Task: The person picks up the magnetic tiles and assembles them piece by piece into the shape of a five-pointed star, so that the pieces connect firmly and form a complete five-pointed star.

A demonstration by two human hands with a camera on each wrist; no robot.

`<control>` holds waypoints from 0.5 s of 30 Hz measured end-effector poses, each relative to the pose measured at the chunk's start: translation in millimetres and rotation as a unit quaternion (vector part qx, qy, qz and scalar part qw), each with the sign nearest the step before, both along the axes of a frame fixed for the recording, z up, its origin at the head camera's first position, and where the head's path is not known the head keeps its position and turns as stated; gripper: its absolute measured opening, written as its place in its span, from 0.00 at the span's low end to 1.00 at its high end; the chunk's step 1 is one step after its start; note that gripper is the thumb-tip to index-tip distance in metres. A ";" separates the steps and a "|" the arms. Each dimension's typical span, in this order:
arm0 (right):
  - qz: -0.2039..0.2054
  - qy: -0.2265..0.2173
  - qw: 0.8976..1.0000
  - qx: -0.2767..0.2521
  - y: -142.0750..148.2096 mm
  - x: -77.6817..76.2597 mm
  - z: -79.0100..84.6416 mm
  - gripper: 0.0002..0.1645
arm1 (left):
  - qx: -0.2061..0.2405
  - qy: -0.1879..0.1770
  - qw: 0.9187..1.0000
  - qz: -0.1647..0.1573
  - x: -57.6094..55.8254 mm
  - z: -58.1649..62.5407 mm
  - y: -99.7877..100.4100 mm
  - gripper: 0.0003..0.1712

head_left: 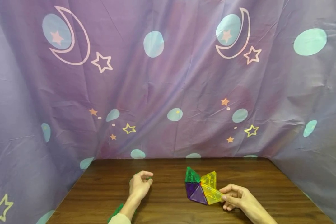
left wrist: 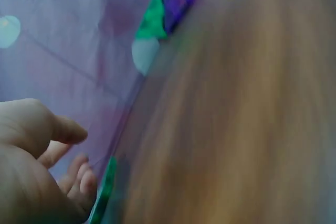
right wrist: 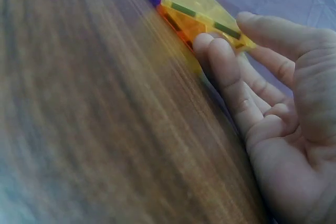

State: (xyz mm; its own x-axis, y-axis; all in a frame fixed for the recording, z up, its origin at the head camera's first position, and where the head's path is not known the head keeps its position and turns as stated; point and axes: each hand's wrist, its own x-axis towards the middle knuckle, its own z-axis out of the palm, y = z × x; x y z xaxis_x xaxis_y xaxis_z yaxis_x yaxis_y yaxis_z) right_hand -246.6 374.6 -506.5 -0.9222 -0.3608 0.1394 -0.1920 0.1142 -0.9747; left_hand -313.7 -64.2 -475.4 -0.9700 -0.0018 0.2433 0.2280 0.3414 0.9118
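Note:
Right of the table's middle lies a fan of translucent triangular magnetic tiles, with a green tile (head_left: 192, 175), purple tiles (head_left: 197, 193) and yellow tiles, joined round one point. My right hand (head_left: 242, 199) pinches the outer corner of the front yellow tile (head_left: 212, 195) between thumb and fingers. In the right wrist view, that yellow tile (right wrist: 202, 11) is tilted above the wood, its corner between the fingertips. On the left, my left hand (head_left: 140, 185) has loosely bent fingers with a gap to the thumb. A green piece (left wrist: 105, 190) shows just beyond those fingers, mostly hidden by the hand in the head view.
Another green piece (head_left: 117, 212) lies by the left forearm, partly covered by the sleeve (head_left: 119, 219). The brown wooden table (head_left: 162, 205) reaches back to a purple cloth (head_left: 156, 87) with moons and stars, which also hangs at both sides.

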 end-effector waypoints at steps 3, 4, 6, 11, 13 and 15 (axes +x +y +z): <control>0.018 0.010 1.000 0.020 1.6 0.7 2.6 0.20 | -0.032 0.008 0.998 0.044 0.0 -2.8 -15.0 0.14; 0.023 0.010 0.999 0.024 1.6 1.0 3.0 0.20 | -0.037 0.006 0.998 0.056 -0.1 -3.2 -19.2 0.14; 0.038 0.020 0.999 0.032 1.1 1.4 3.2 0.21 | -0.045 0.003 0.996 0.074 -0.8 -3.0 -25.7 0.15; 0.075 0.036 0.996 0.038 -3.6 0.3 3.6 0.22 | -0.092 -0.003 0.994 0.065 -1.7 -5.7 -32.3 0.18; 0.069 0.029 0.997 0.031 -4.9 0.0 4.5 0.23 | -0.125 0.003 0.990 0.061 -1.8 -7.6 -32.3 0.17; 0.056 0.020 0.998 0.014 -5.0 -0.1 5.6 0.24 | -0.146 0.011 0.988 0.056 -1.4 -8.3 -31.5 0.15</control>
